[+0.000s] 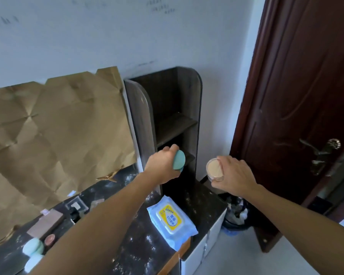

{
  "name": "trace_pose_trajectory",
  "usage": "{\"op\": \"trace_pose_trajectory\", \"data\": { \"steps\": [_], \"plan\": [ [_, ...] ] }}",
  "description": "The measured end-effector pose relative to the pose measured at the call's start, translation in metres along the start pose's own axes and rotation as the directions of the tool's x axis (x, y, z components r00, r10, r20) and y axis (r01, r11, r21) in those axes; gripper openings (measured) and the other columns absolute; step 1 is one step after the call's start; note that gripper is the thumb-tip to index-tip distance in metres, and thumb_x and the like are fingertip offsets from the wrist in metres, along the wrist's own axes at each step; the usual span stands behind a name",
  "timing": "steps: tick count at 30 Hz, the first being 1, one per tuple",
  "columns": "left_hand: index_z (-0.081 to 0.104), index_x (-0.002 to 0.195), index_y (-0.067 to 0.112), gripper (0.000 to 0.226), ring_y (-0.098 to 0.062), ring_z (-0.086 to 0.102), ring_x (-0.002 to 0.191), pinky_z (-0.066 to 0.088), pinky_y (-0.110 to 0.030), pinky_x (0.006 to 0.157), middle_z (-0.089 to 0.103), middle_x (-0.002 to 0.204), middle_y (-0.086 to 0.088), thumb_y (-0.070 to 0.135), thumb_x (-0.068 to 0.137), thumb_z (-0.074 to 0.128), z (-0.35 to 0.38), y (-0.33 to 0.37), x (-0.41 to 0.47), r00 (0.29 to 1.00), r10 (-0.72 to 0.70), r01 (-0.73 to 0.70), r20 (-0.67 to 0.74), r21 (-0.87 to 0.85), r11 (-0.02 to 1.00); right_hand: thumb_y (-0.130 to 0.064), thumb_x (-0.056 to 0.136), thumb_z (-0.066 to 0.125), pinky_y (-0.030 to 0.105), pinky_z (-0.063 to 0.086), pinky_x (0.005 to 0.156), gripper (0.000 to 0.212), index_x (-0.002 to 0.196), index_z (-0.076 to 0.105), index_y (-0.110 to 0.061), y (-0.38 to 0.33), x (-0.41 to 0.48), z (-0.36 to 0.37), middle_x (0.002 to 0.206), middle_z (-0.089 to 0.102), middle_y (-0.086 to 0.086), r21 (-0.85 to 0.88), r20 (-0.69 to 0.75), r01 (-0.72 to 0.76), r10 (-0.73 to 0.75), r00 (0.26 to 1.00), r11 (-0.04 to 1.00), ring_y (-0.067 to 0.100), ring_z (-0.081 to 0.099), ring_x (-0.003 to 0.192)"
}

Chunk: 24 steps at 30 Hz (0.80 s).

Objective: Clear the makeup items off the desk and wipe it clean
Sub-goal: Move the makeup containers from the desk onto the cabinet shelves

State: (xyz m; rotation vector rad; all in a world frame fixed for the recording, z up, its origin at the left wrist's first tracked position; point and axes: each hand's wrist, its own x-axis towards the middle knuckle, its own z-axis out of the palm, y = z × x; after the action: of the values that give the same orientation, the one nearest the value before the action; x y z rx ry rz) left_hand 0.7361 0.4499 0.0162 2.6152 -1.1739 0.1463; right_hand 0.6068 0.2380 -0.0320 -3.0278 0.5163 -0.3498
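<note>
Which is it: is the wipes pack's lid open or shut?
Shut: the yellow lid lies flat against the wipes pack, with no wipe showing.

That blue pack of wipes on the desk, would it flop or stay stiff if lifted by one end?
The wipes pack looks like soft, puffy film, so it would probably sag. It lies flat, so rolling seems unlikely. It sits at the desk edge, so a push might slide it off.

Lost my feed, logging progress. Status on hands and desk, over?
Left hand grips teal case at shelf. Right hand holds powder jar. Palette, wipes pack on powder-dusted desk.
</note>
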Motion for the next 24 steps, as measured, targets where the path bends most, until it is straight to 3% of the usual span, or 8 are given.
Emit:
{"op": "trace_pose_trajectory", "data": {
  "steps": [6, 9, 13, 18, 24],
  "plan": [
    [0.035, 0.131, 0.024, 0.071, -0.023, 0.056, 0.102, 0.048, -0.033, 0.080, 0.053, 0.118, -0.004, 0.036, 0.074, 0.075, -0.010, -0.001, 0.094, 0.994, -0.101, 0.097, -0.040, -0.094, 0.991, -0.058, 0.062, 0.063, 0.034, 0.041, 0.085, 0.074, 0.124, 0.039, -0.025, 0.025, 0.084, -0.019, 0.119, 0.055, -0.003, 0.055, -0.041, 0.012, -0.010, 0.999, 0.998, 0.021, 0.055, 0.102],
    [0.037, 0.129, 0.023, 0.068, -0.023, 0.057, 0.100, 0.049, -0.034, 0.080, 0.053, 0.116, -0.005, 0.034, 0.074, 0.076, -0.010, -0.007, 0.130, 0.985, -0.163, 0.156, -0.059, -0.102, 0.982, -0.055, 0.063, 0.069, 0.030, 0.044, 0.079, 0.076, 0.126, 0.037, -0.027, 0.030, 0.124, -0.031, 0.121, 0.052, -0.005, 0.120, -0.065, 0.042, -0.035, 0.997, 0.992, 0.018, 0.052, 0.104],
    [0.037, 0.129, 0.022, 0.068, -0.024, 0.056, 0.101, 0.046, -0.032, 0.077, 0.053, 0.117, -0.006, 0.030, 0.074, 0.076, -0.005, -0.017, 0.163, 0.963, -0.260, 0.251, -0.075, -0.114, 0.961, -0.055, 0.066, 0.069, 0.035, 0.050, 0.082, 0.082, 0.133, 0.031, -0.025, 0.029, 0.175, -0.035, 0.123, 0.048, -0.002, 0.164, -0.076, 0.123, -0.112, 0.991, 0.979, 0.019, 0.051, 0.106],
    [0.036, 0.134, 0.022, 0.072, -0.025, 0.053, 0.106, 0.047, -0.034, 0.083, 0.050, 0.121, -0.007, 0.027, 0.075, 0.075, 0.006, -0.034, 0.190, 0.916, -0.399, 0.387, -0.037, -0.174, 0.906, -0.047, 0.078, 0.067, 0.036, 0.049, 0.086, 0.087, 0.144, 0.020, -0.016, 0.009, 0.241, -0.020, 0.131, 0.040, 0.006, 0.201, -0.055, 0.223, -0.216, 0.975, 0.954, 0.024, 0.048, 0.112],
    [0.034, 0.138, 0.023, 0.076, -0.025, 0.049, 0.115, 0.045, -0.036, 0.091, 0.045, 0.129, -0.007, 0.023, 0.075, 0.076, 0.018, -0.044, 0.210, 0.831, -0.556, 0.536, -0.031, -0.226, 0.813, -0.044, 0.081, 0.065, 0.034, 0.046, 0.085, 0.086, 0.145, 0.019, -0.010, -0.013, 0.305, 0.009, 0.130, 0.041, 0.011, 0.194, 0.009, 0.321, -0.328, 0.945, 0.927, 0.026, 0.047, 0.114]
  ]
}}
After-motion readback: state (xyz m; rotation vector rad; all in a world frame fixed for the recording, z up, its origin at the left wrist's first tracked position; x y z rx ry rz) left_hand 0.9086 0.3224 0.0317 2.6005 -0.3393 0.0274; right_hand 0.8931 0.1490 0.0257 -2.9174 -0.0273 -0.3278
